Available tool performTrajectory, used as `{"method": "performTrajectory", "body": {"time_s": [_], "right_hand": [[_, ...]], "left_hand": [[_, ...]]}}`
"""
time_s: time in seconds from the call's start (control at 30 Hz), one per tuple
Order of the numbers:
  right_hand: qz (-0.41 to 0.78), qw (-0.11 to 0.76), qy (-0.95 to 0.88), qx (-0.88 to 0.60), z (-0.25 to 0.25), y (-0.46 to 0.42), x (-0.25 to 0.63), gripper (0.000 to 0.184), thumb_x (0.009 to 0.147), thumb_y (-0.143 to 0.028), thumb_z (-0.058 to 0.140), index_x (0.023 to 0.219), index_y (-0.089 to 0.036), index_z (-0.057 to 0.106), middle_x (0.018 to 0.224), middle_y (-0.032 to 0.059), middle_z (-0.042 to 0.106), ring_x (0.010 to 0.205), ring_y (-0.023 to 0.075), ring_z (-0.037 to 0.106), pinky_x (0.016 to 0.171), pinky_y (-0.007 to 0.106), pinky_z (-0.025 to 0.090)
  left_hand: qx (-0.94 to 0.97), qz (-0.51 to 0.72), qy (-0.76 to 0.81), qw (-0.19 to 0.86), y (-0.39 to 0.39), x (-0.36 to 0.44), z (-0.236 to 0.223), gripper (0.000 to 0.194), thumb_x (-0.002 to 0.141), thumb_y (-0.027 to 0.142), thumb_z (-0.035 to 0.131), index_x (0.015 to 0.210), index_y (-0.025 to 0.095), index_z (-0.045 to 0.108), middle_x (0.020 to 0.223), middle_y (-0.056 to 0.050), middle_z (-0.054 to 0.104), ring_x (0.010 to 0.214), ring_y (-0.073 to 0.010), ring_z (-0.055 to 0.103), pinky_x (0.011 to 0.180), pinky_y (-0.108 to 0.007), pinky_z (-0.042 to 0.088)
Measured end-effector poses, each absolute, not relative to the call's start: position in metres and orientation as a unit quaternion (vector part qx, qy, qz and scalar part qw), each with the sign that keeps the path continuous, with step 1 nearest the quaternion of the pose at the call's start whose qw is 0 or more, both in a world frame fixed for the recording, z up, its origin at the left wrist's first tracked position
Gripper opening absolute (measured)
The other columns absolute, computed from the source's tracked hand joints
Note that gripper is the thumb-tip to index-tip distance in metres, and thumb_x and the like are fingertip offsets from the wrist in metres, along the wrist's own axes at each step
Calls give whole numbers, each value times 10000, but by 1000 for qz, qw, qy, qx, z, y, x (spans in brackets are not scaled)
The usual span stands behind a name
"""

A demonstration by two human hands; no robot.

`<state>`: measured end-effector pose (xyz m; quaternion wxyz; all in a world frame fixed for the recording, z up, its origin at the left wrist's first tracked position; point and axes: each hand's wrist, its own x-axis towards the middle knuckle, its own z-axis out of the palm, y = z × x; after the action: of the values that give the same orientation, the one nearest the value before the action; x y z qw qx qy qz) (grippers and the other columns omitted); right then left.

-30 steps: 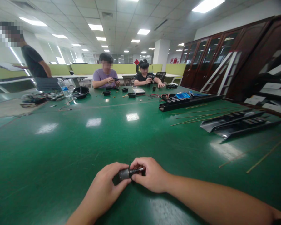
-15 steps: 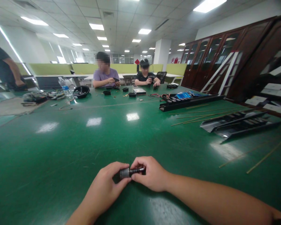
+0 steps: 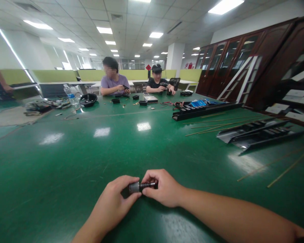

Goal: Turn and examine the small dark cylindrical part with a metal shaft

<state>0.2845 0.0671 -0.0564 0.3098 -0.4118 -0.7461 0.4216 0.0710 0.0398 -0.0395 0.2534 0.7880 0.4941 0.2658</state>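
Far across the green worktop (image 3: pixel 66 152) I can see a water bottle (image 3: pixel 71 96) and a black bowl (image 3: pixel 88 100), then a person in a lilac shirt (image 3: pixel 114 84) and a person in black (image 3: pixel 157 83), both seated. A black rail (image 3: pixel 205 112) and thin rods (image 3: pixel 218 127) lie to the right. Near me, my left hand (image 3: pixel 108 202) and right hand (image 3: pixel 162 189) nearly meet, their fingers (image 3: pixel 152 177) closed on a metal cylinder (image 3: pixel 134 187), held just above the worktop. Its wide end sits against the left fingers, and its dark shaft against the right.
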Motion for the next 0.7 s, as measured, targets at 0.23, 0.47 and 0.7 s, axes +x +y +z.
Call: {"method": "performTrajectory", "body": {"time_s": [0.23,0.47,0.7], "right_hand": [[426,308,-744,-412,-59,67,285,96,734,-202,689,822,-175,661,649,-47,573,576,99,489,546,206,355],[437,307,-738,-412,-57,67,285,113,737,-227,704,821,-170,656,653,-42,573,584,102,495,551,207,359],[438,306,-733,-420,-56,67,285,128,757,-265,707,825,-166,665,650,-40,566,580,100,476,552,209,350]], "left_hand": [[787,262,498,255,41,71,-38,258,848,280,674,1105,292,661,1066,13,700,993,-181,650,903,-305,492],[785,266,497,256,41,71,-38,256,846,280,676,1102,287,666,1068,9,701,993,-180,651,897,-295,495],[784,270,498,254,41,69,-37,265,837,275,685,1101,290,672,1058,12,705,983,-174,656,891,-285,504]]}}
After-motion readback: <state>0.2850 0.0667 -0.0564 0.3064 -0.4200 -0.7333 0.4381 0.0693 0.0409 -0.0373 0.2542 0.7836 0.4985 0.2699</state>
